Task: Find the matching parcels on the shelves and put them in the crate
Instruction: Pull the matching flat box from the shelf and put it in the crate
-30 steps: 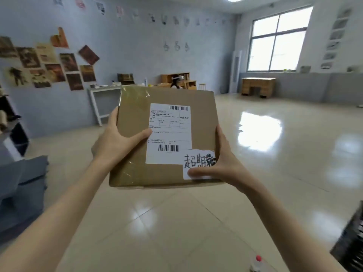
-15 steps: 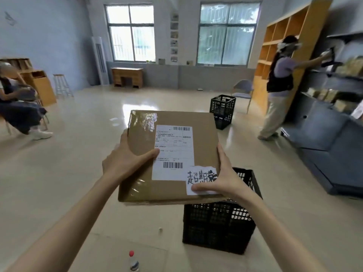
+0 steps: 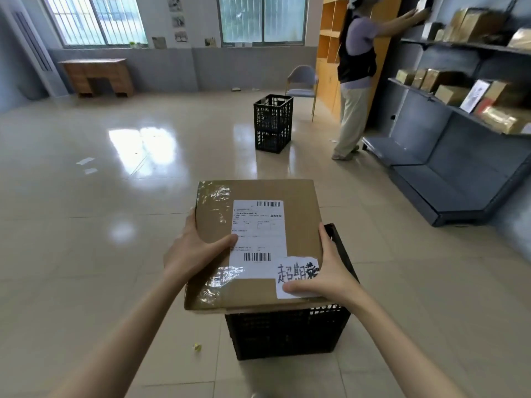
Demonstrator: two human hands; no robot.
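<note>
Head view: left hand (image 3: 192,251) and right hand (image 3: 330,274) grip parcel (image 3: 258,225) between them above crate (image 3: 287,331).

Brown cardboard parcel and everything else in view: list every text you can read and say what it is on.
"超期": handwritten on the torn white paper slip at the near right corner of the brown cardboard parcel; a third character is partly covered by the right hand.
White shipping label: two barcodes, print too small to read.
Parcels on the grey shelves: blurred, unreadable.
</note>
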